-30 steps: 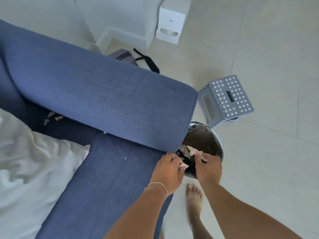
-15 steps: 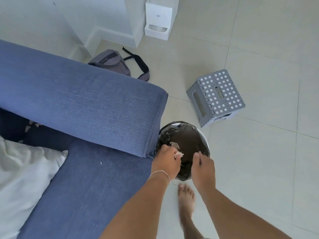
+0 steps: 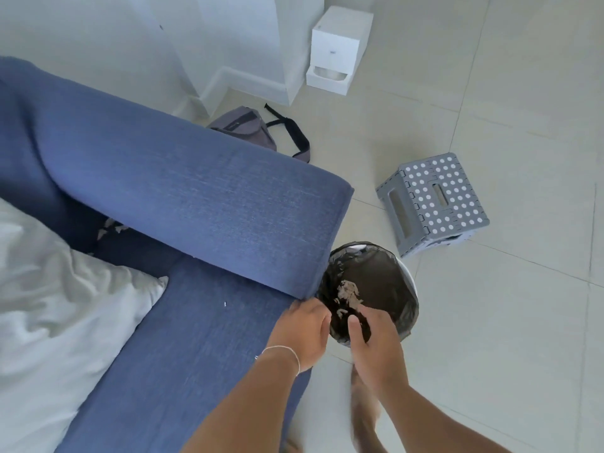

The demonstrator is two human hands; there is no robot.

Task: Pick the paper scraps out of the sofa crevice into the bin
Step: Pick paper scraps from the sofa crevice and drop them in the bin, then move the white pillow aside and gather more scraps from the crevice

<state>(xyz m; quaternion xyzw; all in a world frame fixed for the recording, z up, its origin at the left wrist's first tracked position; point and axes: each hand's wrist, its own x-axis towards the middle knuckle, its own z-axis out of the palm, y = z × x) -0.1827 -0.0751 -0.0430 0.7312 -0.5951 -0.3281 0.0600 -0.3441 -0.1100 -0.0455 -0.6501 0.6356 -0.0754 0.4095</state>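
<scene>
Tiled floor [image 3: 490, 338]; stool [image 3: 438, 201] beside bin [image 3: 410, 279]

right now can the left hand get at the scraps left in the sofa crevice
Probably not without leaning over: the left hand is by the bin, and the scraps lie far along the crevice under the armrest, though nothing covers them.

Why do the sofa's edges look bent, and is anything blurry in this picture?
Head view: the wide lens bows the sofa arm and the floor tile lines; the light is soft and even, with no glare; the bare foot below the hands is smeared; the scraps in the bin stay fairly sharp.
</scene>
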